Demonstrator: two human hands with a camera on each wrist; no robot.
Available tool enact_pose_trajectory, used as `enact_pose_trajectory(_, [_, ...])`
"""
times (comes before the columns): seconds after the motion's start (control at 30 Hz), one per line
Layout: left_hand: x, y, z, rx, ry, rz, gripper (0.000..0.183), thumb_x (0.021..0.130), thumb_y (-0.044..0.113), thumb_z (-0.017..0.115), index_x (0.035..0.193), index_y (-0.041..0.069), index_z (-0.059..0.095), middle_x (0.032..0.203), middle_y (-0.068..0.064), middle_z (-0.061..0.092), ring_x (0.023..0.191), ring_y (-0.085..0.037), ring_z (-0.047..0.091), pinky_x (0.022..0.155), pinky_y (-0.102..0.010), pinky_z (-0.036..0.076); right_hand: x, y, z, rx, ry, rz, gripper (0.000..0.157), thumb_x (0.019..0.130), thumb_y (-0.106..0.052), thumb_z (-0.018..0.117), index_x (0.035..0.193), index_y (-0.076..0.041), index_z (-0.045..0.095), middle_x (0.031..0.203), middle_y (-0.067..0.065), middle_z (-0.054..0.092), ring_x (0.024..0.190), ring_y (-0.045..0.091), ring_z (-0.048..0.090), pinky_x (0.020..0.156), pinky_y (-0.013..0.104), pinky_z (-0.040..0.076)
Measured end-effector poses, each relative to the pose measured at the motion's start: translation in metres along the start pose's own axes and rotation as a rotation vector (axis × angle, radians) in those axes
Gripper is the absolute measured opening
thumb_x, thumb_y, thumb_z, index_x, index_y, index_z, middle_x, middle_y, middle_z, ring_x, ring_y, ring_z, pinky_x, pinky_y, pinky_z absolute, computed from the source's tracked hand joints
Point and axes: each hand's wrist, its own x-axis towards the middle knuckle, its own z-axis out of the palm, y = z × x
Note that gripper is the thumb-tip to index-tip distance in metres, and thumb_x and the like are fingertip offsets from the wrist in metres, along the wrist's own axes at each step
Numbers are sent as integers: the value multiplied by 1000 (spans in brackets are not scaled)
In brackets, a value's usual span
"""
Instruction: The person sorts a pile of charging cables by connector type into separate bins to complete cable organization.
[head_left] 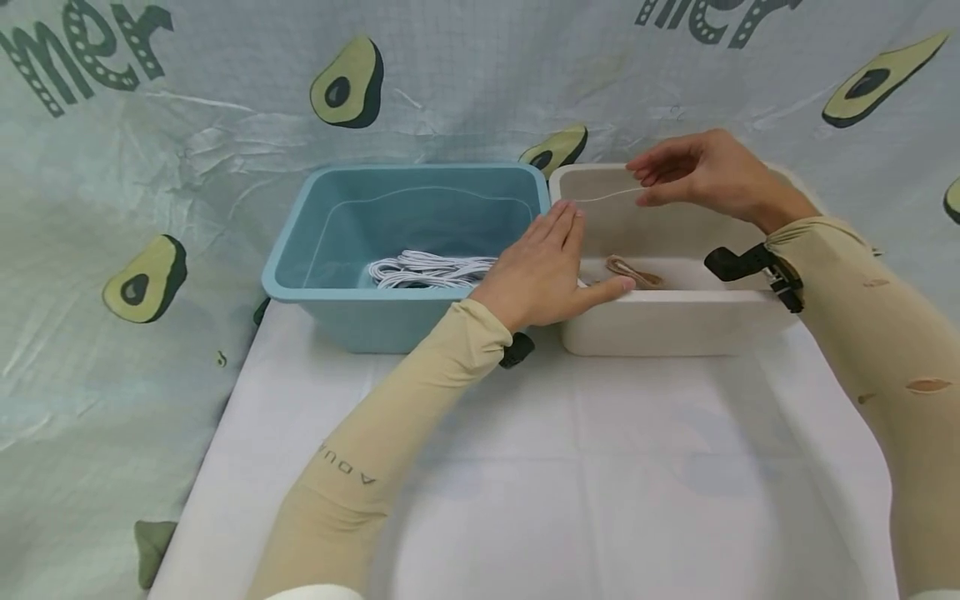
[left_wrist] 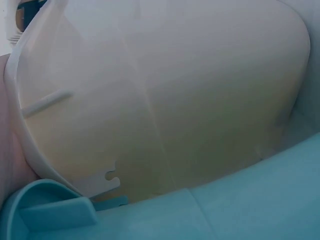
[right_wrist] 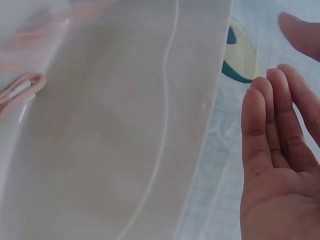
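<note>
My left hand (head_left: 543, 271) lies with straight fingers over the adjoining rims of a blue bin (head_left: 405, 317) and a white bin (head_left: 675, 325), its thumb out along the white bin's front rim. Above the far side of the white bin is my right hand (head_left: 705, 179). In the right wrist view its fingers (right_wrist: 255, 130) are extended and the thumb is apart, with nothing between them. White cables (head_left: 427, 268) lie coiled in the blue bin. A folded tan cord (head_left: 633, 271) rests on the white bin's floor; part of that bin is hidden by my hands.
Both bins stand side by side on a white-covered table (head_left: 570, 483), toward its back. Behind them hangs a pale sheet (head_left: 465, 75) printed with avocados. The left wrist view shows the bins' undersides or outer walls close up, with the blue rim (left_wrist: 150, 215) in front.
</note>
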Motion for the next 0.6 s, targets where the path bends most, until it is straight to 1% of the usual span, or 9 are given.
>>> enact_pose_trajectory(0.27, [7,-8,5,-34,4,-17,109,93,86,32,168,10,4,177,-5,-4,166,-19,-7,138,-33,1,-8,-3,-4,-19,5,4,50,89,-34,83,132,-13,70,109,-14,73,96,0,69,78,7,53])
enact_pose_trajectory(0.4, [13,-13,5,-38,7,-28,110,92,86,33,168,11,4,178,-5,-3,166,-18,-7,138,-33,0,-15,-1,-6,-30,2,9,46,91,-38,80,130,-16,71,111,-16,73,97,-1,70,79,8,52])
enact_pose_trajectory(0.5, [16,-18,3,-22,8,-28,110,93,86,32,168,10,4,178,-6,-2,166,-19,-7,138,-34,-1,-20,-2,-8,-54,28,6,44,92,-41,77,129,-19,72,111,-18,72,97,-1,70,80,8,50])
enact_pose_trajectory(0.57, [17,-22,1,-14,4,-23,110,93,86,31,168,10,4,178,-6,-2,166,-19,-8,138,-36,-2,-24,-4,-10,-89,66,15,42,93,-44,76,128,-19,72,108,-21,71,95,-3,68,79,8,49])
enact_pose_trajectory(0.6, [17,-24,0,-14,0,-18,110,93,86,30,168,10,3,178,-7,-2,166,-19,-8,138,-36,-3,-26,-5,-11,-111,86,21,42,94,-44,75,127,-19,73,106,-21,71,93,-5,67,78,8,48])
